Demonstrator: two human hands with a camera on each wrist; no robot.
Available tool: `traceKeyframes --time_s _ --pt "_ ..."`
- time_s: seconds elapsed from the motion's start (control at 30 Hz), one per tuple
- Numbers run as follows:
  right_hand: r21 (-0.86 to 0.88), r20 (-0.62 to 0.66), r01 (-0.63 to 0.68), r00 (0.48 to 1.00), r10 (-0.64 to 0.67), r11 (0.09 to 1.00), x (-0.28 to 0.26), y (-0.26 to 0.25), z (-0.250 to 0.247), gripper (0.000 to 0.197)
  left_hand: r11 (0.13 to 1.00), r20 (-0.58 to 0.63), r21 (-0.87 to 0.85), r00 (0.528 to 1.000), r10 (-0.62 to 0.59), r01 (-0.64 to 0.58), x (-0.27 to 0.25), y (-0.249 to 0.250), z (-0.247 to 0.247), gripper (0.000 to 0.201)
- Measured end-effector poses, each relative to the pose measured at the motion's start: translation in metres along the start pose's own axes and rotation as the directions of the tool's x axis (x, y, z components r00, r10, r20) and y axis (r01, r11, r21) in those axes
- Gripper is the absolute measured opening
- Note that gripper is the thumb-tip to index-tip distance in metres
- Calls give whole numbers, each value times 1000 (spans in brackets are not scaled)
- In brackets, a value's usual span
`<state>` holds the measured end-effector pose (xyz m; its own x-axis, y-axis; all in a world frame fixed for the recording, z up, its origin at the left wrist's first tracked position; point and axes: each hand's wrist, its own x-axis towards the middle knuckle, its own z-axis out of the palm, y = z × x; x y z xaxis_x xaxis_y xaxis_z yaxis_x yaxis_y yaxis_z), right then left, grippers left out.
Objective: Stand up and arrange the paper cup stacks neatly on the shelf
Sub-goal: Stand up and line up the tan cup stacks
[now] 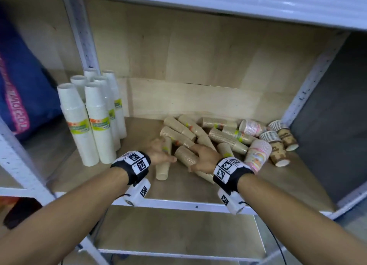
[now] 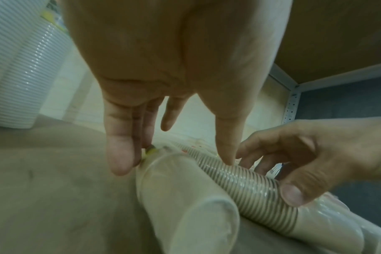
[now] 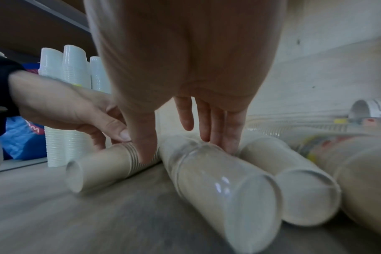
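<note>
Brown paper cup stack wrapped in clear film (image 1: 185, 155): lay on its side at lower centre of the head view, on the wooden shelf board (image 1: 123, 177), at the near edge of a jumbled heap.
Left hand (image 1: 158, 152): fingers spread and only loosely bent, fingertips (image 2: 120, 161) touching the neighbouring plain beige cup stack (image 1: 163, 165), thumb tip on the ribbed rims; no closed grip seen.
Right hand (image 1: 204, 158): fingers extended downward over the brown stack, thumb (image 3: 145, 146) pressed on the rims, remaining fingers between stacks; not curled round anything.
Heap of toppled brown cup stacks (image 1: 228, 137): centre to right of frame, all lying flat, crossing one another.
Pink patterned cup stacks (image 1: 258, 153): right of the heap, tipped over.
Brown printed cup stacks with striped rims (image 1: 282, 145): far right, lying down.
White paper cup stacks with green labels (image 1: 95, 121): left of frame, upright, grouped closely together.
Blue bag with pink lettering (image 1: 21, 98): far left, in the adjoining bay.
</note>
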<state>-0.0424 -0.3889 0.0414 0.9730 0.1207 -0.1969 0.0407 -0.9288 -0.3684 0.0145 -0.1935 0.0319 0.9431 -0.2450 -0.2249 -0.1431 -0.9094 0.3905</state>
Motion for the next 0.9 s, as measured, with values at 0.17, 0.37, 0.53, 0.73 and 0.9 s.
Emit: traceKeyframes --time_s 0.17,0.37,0.53,0.73,0.9 --pt "-49 1 -50 999 50 998 -7 12 13 89 997 27 -18 997 -77 78 -8 0 17 108" --pt "-117 26 -76 996 80 990 -9 12 20 98 997 35 -13 996 -78 78 -17 0 26 112" --pt "-149 10 -65 998 67 987 -8 -1 7 75 992 90 98 991 -94 85 -20 5 1 84" --pt "-133 -37 -12 999 7 991 -2 -24 -33 46 984 118 159 989 -94 75 -14 16 -43 46" --pt "-93 -70 -26 997 19 995 11 -44 -61 41 977 -53 210 998 27 -15 -15 33 -85 31"
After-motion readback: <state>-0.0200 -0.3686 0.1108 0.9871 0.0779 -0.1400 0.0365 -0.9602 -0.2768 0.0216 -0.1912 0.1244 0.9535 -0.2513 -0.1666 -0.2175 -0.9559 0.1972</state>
